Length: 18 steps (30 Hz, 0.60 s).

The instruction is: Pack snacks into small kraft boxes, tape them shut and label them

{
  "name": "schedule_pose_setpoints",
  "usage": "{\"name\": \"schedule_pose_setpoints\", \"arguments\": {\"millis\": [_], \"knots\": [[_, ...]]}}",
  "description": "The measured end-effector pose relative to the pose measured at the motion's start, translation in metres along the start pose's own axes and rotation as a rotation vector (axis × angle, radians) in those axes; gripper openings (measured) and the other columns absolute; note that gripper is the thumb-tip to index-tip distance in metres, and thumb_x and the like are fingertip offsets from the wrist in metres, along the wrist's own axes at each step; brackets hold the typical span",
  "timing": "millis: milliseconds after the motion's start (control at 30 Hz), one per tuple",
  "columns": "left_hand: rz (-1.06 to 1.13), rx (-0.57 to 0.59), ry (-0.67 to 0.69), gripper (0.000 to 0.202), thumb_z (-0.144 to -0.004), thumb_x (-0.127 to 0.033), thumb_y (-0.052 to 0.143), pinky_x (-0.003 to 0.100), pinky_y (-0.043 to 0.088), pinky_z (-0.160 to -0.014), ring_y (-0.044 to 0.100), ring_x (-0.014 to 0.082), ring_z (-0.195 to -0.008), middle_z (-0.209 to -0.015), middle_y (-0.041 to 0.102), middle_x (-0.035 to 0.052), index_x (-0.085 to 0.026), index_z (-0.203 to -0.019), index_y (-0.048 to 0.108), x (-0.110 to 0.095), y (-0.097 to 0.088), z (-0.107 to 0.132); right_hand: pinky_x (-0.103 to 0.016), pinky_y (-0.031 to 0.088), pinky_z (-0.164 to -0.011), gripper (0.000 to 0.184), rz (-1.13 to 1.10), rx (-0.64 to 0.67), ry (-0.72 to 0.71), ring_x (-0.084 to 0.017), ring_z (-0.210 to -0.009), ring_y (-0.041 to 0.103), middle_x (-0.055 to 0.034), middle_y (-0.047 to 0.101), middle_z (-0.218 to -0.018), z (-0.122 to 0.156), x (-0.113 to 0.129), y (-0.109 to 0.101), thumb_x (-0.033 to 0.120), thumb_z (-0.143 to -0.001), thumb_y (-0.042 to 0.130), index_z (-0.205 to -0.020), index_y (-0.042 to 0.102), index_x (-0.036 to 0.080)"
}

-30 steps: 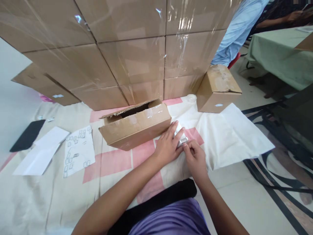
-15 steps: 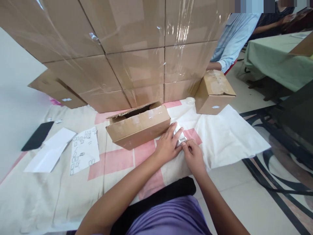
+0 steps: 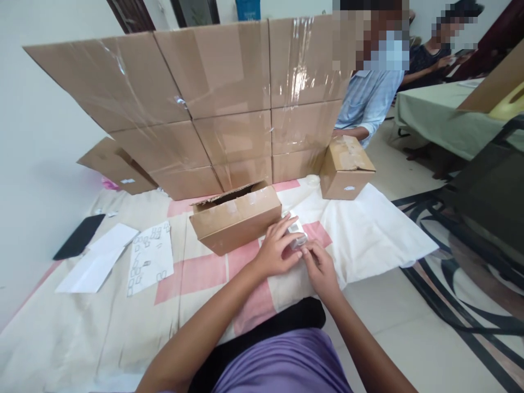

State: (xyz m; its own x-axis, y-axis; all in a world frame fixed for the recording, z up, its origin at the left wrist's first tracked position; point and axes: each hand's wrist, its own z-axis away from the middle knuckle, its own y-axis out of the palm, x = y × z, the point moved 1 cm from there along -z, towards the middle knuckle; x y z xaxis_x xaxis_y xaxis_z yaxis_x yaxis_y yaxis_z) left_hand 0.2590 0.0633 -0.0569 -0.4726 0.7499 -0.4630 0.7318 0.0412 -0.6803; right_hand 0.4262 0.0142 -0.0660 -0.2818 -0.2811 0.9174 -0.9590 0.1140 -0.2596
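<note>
A small white box [image 3: 298, 240] with a grey patch on it lies on the cloth, partly hidden by fingers. My left hand [image 3: 276, 248] is closed over it from the left, fingers across its top and thumb at its near end. At that same near end, my right hand [image 3: 321, 265] pinches with thumb and forefinger at the box's edge; the exact spot between the fingertips is hidden. Just beyond my left hand stands a brown cardboard box [image 3: 241, 218] with its top flap partly raised and a dark gap along it.
A wall of taped cartons [image 3: 229, 71] rises at the back. To its right sits a smaller carton [image 3: 347, 169], with a person in a light blue shirt [image 3: 364, 103] behind. Leftward lie a sheet with drawings [image 3: 151, 256], folded white paper [image 3: 96, 259] and a black flat object [image 3: 77, 237].
The view has tilted upward, showing the cartons' top edge and more of the room. My left fingers have spread slightly on the white box, which appears turned a little; both hands stay at it.
</note>
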Motion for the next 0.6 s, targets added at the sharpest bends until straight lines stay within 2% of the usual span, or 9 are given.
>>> {"name": "schedule_pose_setpoints", "arguments": {"millis": [67,133,200,267,333,400,467,533,600], "knots": [[0.057,-0.053,-0.030,0.028,-0.095,-0.043,0.061,0.049,0.042,-0.111,0.049,0.0303,-0.139,-0.141,0.060,0.0148,-0.021,-0.109,0.072,-0.002,-0.003,-0.001,-0.036,0.047,-0.081,0.023,-0.003,0.022,-0.015,-0.022,-0.086,0.061,-0.0048,0.067,-0.089,0.000,0.002,0.001,0.040,-0.098,0.056,-0.086,0.067,0.023],[0.080,-0.082,-0.057,0.026,-0.098,-0.041,0.057,0.043,0.049,-0.099,0.063,0.0241,-0.115,-0.117,0.070,0.0120,-0.021,-0.093,0.072,-0.003,-0.004,-0.001,-0.037,0.049,-0.082,0.023,-0.027,0.041,0.016,-0.023,-0.087,0.063,-0.0055,0.068,-0.090,0.000,0.003,0.003,0.043,-0.095,0.059,-0.089,0.069,0.024],[0.023,-0.086,0.012,0.028,-0.101,-0.036,0.053,0.036,0.050,-0.086,0.066,0.0187,-0.091,-0.095,0.072,0.0075,-0.020,-0.085,0.070,-0.007,-0.009,-0.001,-0.034,0.050,-0.072,0.026,-0.062,0.055,0.073,-0.021,-0.077,0.063,-0.0042,0.068,-0.082,0.002,0.003,0.005,0.047,-0.093,0.061,-0.088,0.069,0.023],[-0.077,-0.125,0.157,0.023,-0.100,-0.030,0.054,0.033,0.048,-0.077,0.063,0.0164,-0.079,-0.085,0.071,0.0044,-0.020,-0.085,0.068,-0.015,-0.020,0.000,-0.030,0.046,-0.055,0.031,-0.091,0.070,0.128,-0.018,-0.057,0.057,0.0003,0.062,-0.063,0.004,0.003,0.006,0.051,-0.093,0.061,-0.084,0.066,0.022],[-0.113,-0.253,0.229,0.016,-0.099,-0.026,0.056,0.032,0.046,-0.074,0.061,0.0157,-0.077,-0.083,0.070,0.0034,-0.020,-0.088,0.066,-0.023,-0.040,0.004,-0.026,0.036,-0.043,0.033,-0.120,0.094,0.194,-0.014,-0.043,0.046,0.0051,0.051,-0.049,0.003,0.006,0.005,0.052,-0.094,0.060,-0.080,0.060,0.022],[-0.071,-0.454,0.137,0.010,-0.098,-0.022,0.058,0.030,0.047,-0.073,0.060,0.0156,-0.078,-0.085,0.066,0.0030,-0.020,-0.092,0.064,-0.028,-0.067,0.009,-0.025,0.037,-0.043,0.031,-0.105,0.089,0.204,-0.014,-0.045,0.049,0.0039,0.054,-0.052,-0.006,0.015,0.004,0.050,-0.094,0.060,-0.081,0.059,0.021],[-0.034,-0.616,-0.038,0.011,-0.099,-0.020,0.055,0.030,0.048,-0.075,0.060,0.0161,-0.082,-0.087,0.062,0.0028,-0.020,-0.092,0.062,-0.027,-0.096,0.013,-0.029,0.050,-0.056,0.024,-0.009,0.071,0.071,-0.018,-0.064,0.063,-0.0039,0.070,-0.077,-0.030,0.032,0.004,0.044,-0.095,0.061,-0.093,0.064,0.021],[-0.013,-0.655,-0.184,0.020,-0.102,-0.021,0.048,0.031,0.047,-0.077,0.059,0.0167,-0.084,-0.086,0.059,0.0025,-0.019,-0.086,0.060,-0.022,-0.123,0.013,-0.039,0.057,-0.085,0.029,0.120,0.089,-0.189,-0.025,-0.104,0.069,-0.0116,0.071,-0.121,-0.069,0.052,0.009,0.038,-0.095,0.061,-0.120,0.065,0.024],[0.020,-0.558,-0.299,0.027,-0.104,-0.025,0.043,0.030,0.045,-0.075,0.057,0.0167,-0.081,-0.083,0.058,0.0020,-0.020,-0.082,0.058,-0.015,-0.145,0.008,-0.053,0.042,-0.115,0.052,0.184,0.173,-0.448,-0.031,-0.144,0.046,-0.0115,0.053,-0.153,-0.113,0.066,0.020,0.035,-0.094,0.062,-0.144,0.053,0.027]]}}
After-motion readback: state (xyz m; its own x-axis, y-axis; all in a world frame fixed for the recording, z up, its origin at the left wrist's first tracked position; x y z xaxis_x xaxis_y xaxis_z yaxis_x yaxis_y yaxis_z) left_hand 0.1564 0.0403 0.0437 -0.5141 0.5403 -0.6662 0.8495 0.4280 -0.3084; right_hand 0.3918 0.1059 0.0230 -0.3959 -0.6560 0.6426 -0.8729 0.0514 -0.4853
